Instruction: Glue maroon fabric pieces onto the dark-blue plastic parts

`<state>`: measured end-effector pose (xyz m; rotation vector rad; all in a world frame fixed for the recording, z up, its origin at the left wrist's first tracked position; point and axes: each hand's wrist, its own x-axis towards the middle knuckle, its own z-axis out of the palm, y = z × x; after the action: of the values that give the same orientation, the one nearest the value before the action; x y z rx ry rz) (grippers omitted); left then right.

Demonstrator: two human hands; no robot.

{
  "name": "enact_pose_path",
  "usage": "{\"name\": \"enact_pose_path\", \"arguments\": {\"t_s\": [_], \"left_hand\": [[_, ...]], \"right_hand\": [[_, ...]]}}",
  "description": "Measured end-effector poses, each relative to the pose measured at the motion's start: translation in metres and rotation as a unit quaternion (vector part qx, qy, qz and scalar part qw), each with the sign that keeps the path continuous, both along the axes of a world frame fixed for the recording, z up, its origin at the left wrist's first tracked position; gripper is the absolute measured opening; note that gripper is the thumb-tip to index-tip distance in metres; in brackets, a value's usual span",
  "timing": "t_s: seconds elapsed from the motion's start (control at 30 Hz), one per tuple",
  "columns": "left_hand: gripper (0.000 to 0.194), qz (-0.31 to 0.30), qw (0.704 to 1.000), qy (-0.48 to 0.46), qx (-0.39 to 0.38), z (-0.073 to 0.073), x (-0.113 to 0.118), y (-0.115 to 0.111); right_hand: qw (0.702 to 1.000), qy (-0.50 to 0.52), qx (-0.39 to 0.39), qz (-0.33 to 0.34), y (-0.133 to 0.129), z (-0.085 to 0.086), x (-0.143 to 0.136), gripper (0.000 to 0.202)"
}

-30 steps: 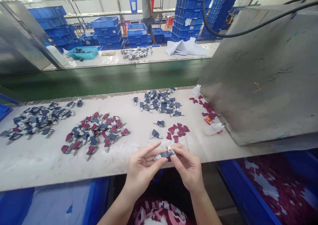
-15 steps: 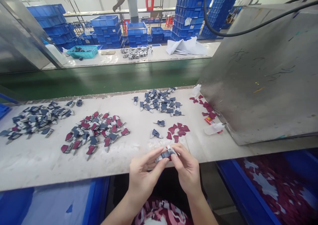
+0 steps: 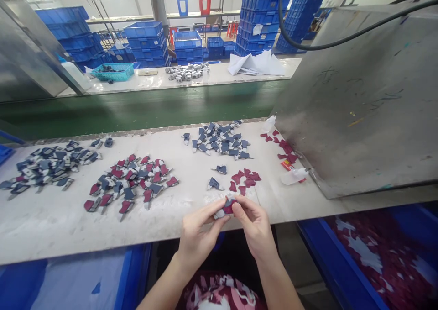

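Observation:
Between my two hands, just above the table's front edge, is a small grey-and-blue plastic part with a maroon piece (image 3: 229, 206) on its upward face. My left hand (image 3: 200, 225) pinches its left end between thumb and fingers. My right hand (image 3: 252, 223) grips the right end, its thumb pressing on the maroon face. Beyond the hands lie loose maroon pieces (image 3: 246, 178) and two single blue-grey parts, one of them (image 3: 214, 183) close by. A heap of blue-grey parts (image 3: 221, 139) sits farther back. Left of the hands is a pile of maroon-faced parts (image 3: 132, 182).
Another pile of blue-grey parts (image 3: 51, 164) is at far left. On the right are a clear squeeze bottle (image 3: 294, 176), more maroon pieces (image 3: 287, 150) and a metal panel (image 3: 369, 109). Blue bins flank me below the table; a green strip (image 3: 143, 109) runs behind it.
The part in my hands has been turned, so its maroon face now shows instead of the blue-grey side. Across the room, a standing person has moved mostly out of sight.

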<state>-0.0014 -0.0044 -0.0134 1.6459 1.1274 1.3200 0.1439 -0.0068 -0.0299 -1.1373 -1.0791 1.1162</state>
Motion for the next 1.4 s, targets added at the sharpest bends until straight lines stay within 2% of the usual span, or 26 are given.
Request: {"name": "enact_pose_path", "arguments": {"t_s": [0.13,0.27,0.33,0.4,0.47,0.53,0.63,0.73,0.97,1.1,1.17,1.27,1.33,1.4], "left_hand": [[0.020,-0.003,1.000,0.012,-0.012,0.003,-0.005,0.004],[0.027,-0.035,0.997,-0.029,-0.060,0.002,-0.003,0.001],[0.036,-0.029,0.995,-0.049,-0.083,0.000,-0.001,-0.001],[0.035,-0.020,0.994,-0.055,-0.093,-0.002,0.001,-0.001],[0.027,-0.019,0.992,-0.063,-0.111,-0.002,0.001,0.000],[0.025,-0.030,0.981,-0.098,-0.162,-0.001,-0.001,0.001],[0.034,-0.059,0.952,-0.175,-0.243,0.000,-0.003,-0.001],[0.032,-0.077,0.936,-0.216,-0.267,0.001,-0.005,-0.003],[0.024,-0.110,0.926,-0.215,-0.289,0.009,-0.009,-0.002],[0.022,-0.093,0.931,-0.203,-0.289,0.007,-0.009,0.002],[0.021,-0.070,0.945,-0.173,-0.269,0.003,-0.011,0.005],[0.023,-0.027,0.966,-0.099,-0.238,-0.009,-0.019,0.011],[0.025,-0.001,0.973,-0.042,-0.226,-0.022,-0.031,0.016],[0.025,0.032,0.980,0.036,-0.194,-0.036,-0.051,0.022]], "right_hand": [[0.999,-0.022,-0.021,0.028,0.002,0.003,0.004,0.039],[0.999,0.002,-0.038,-0.012,0.001,0.000,-0.001,0.037],[0.998,0.016,-0.045,-0.035,0.000,-0.003,-0.005,0.038],[0.998,0.007,-0.039,-0.049,-0.002,-0.006,-0.006,0.034],[0.998,-0.038,-0.004,-0.054,-0.004,-0.007,-0.003,0.030],[0.988,-0.130,0.061,-0.047,-0.005,-0.006,0.002,0.031],[0.947,-0.257,0.187,-0.031,-0.002,-0.003,0.010,0.029],[0.916,-0.292,0.272,-0.028,0.003,-0.001,0.014,0.012],[0.903,-0.313,0.295,0.004,0.005,0.000,0.011,0.024],[0.898,-0.319,0.304,-0.004,0.006,-0.004,0.006,0.027],[0.897,-0.321,0.301,-0.026,0.008,-0.009,0.006,0.024],[0.887,-0.353,0.279,-0.104,0.010,-0.021,0.018,0.045],[0.855,-0.395,0.270,-0.200,0.013,-0.030,0.034,0.053],[0.792,-0.440,0.252,-0.340,0.015,-0.039,0.055,0.050]]}}
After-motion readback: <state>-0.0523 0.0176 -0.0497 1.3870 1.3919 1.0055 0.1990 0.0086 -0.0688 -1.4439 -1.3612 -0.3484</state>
